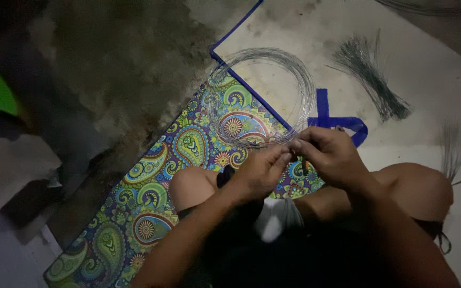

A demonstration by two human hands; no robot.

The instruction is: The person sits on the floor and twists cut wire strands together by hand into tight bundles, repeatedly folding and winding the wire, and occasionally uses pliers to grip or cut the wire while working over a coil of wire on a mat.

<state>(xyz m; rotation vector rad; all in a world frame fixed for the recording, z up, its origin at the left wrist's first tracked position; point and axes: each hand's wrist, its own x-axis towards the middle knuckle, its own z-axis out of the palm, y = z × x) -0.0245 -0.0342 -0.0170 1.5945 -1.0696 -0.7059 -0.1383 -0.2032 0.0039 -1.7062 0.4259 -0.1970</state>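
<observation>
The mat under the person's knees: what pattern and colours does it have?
The mat has a paisley pattern in green, blue, yellow and red, seen in the head view.

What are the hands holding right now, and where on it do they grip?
Both hands, left and right, pinch a coil of thin silvery wire at its near edge, where the loops gather. The rest of the coil hangs out over the patterned mat.

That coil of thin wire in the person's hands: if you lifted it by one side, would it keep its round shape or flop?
The coil of wire would probably sag a little yet spring back: its many thin loops hold a round hoop while both hands pinch only its near edge. It looks light, being all fine strands. Loose loops seem apt to spread apart, as they already fan out unevenly.
</observation>
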